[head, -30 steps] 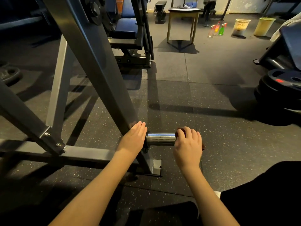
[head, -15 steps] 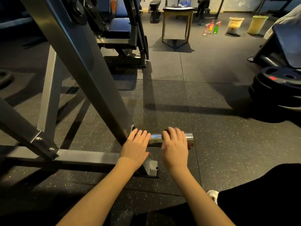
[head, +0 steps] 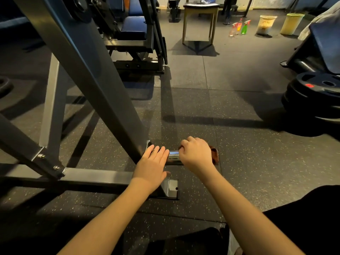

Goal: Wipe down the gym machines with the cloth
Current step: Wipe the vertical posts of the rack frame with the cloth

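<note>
Both forearms are being extended from the bottom edge of the frame up toward its lower centre, where a short chrome peg [head: 174,157] is projecting sideways from the foot of a grey machine frame [head: 88,74]; the left hand [head: 152,164] is being held flat, palm down, with its fingers [head: 161,153] straight and close together, resting against the base of the slanted beam just beside the inner end of the peg; nothing is being gripped by it. The right hand [head: 196,155] is being curled over the outer part of the peg, knuckles up and wrist slightly raised, its fingers closed tightly round a reddish-brown cloth [head: 214,155]; the cloth is being pressed onto the peg beneath the palm, and only a bunched edge of it is being shown at the right side of the hand; a bare shining stretch of the peg is being left visible between the two hands.

The speckled rubber floor [head: 248,162] is being shown beneath everything; a stack of black weight plates [head: 312,92] is lying at the right edge of the frame; in the upper middle a small table [head: 201,6] is standing, and to its right three spray bottles [head: 239,27] and two pale bins [head: 279,24] are being seen on the floor; a blue padded seat [head: 134,27] is being seen in the upper centre-left.
</note>
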{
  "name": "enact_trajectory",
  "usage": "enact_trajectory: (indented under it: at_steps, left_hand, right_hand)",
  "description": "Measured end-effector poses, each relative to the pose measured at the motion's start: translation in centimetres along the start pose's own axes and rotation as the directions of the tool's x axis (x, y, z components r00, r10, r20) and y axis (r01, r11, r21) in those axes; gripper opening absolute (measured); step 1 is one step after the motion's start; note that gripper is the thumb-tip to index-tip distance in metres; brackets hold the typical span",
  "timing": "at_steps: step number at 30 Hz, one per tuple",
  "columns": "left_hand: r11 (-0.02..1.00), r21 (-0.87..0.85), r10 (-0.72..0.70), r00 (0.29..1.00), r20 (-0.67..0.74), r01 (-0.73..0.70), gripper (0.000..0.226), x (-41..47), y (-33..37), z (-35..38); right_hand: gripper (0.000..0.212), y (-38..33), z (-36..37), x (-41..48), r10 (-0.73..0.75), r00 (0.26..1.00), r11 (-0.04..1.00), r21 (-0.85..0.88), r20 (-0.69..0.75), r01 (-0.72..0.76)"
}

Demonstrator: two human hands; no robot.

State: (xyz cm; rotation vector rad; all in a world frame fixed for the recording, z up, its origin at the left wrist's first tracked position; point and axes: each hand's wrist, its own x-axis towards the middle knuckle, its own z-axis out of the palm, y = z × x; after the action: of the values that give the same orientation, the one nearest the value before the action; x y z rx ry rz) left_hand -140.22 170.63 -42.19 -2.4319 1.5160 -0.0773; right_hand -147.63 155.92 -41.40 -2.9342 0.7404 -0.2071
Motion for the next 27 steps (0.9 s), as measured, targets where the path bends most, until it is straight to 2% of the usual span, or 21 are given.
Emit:
enact_trajectory:
  at_steps: [2, 4, 6, 8, 10, 12, 14, 16, 18, 21, 23, 24, 25, 27]
  left_hand:
    - [1.0, -0.021, 0.002, 1.0, 0.003, -0.001, 0.072, -0.1, 0.0, 0.0]
    - [0.999, -0.036, -0.003, 1.0, -0.009, 0.002, 0.072, 0.0, -0.1, 0.2]
    - [0.999, -0.041, -0.002, 1.0, -0.008, 0.002, 0.072, 0.1, -0.1, 0.3]
    - [0.999, -0.035, -0.003, 1.0, -0.01, 0.002, 0.072, 0.1, -0.1, 0.3]
    - [1.0, -0.02, -0.002, 1.0, -0.002, 0.002, 0.072, 0.0, 0.1, 0.2]
    - [1.0, -0.021, -0.001, 1.0, 0.014, 0.001, 0.072, 0.0, 0.1, 0.2]
    - [0.999, -0.039, -0.005, 1.0, 0.006, 0.005, 0.073, 0.1, 0.0, 0.3]
    - [0.999, -0.054, -0.002, 1.0, -0.009, 0.001, 0.074, 0.1, -0.1, 0.5]
    - [0.998, -0.06, -0.003, 1.0, -0.013, 0.002, 0.074, 0.0, 0.0, 0.5]
    - [0.998, -0.055, -0.012, 1.0, -0.001, 0.012, 0.074, 0.1, 0.1, 0.5]
    - [0.998, -0.054, -0.006, 1.0, 0.002, 0.006, 0.074, 0.1, 0.1, 0.5]
    - [0.998, -0.06, -0.003, 1.0, 0.001, 0.003, 0.074, 0.1, 0.0, 0.5]
    - [0.998, -0.068, 0.0, 1.0, -0.003, -0.001, 0.075, 0.2, -0.1, 0.6]
    - [0.996, -0.086, 0.005, 1.0, -0.01, -0.006, 0.076, 0.2, -0.2, 0.8]
  right_hand:
    - [0.024, 2.0, 0.1, -1.3, 0.053, 0.996, 0.999, 0.006, -0.078, -0.052]
    - [0.011, 3.3, 0.9, -3.7, 0.151, 0.942, 0.988, 0.037, -0.298, -0.147]
    - [0.005, 2.7, 2.0, -4.3, 0.209, 0.902, 0.978, 0.061, -0.378, -0.201]
    - [0.011, 0.8, 2.2, -2.6, 0.143, 0.933, 0.988, -0.005, -0.331, -0.153]
    - [0.018, -0.7, 2.0, -1.2, 0.029, 0.977, 0.999, -0.024, -0.212, -0.035]
    - [0.022, 0.4, 1.5, -1.2, -0.017, 0.988, 1.0, -0.019, -0.153, 0.014]
    - [0.018, 3.0, 1.1, -2.7, 0.065, 0.968, 0.998, -0.004, -0.241, -0.068]
    - [0.008, 4.6, 1.2, -4.1, 0.202, 0.898, 0.979, 0.048, -0.392, -0.199]
    - [0.003, 3.6, 2.1, -4.3, 0.249, 0.854, 0.968, 0.095, -0.457, -0.232]
    - [0.011, 0.5, 3.4, -4.0, 0.078, 0.9, 0.996, 0.065, -0.43, -0.055]
    - [0.016, 0.9, 3.2, -3.7, -0.063, 0.917, 0.996, 0.031, -0.394, 0.082]
    - [0.016, 1.7, 2.7, -3.6, -0.081, 0.924, 0.995, 0.026, -0.374, 0.097]
    - [0.014, 2.8, 2.1, -3.6, -0.046, 0.937, 0.997, 0.039, -0.346, 0.063]
    - [0.013, 4.7, 1.2, -3.9, 0.151, 0.931, 0.984, 0.142, -0.332, -0.109]
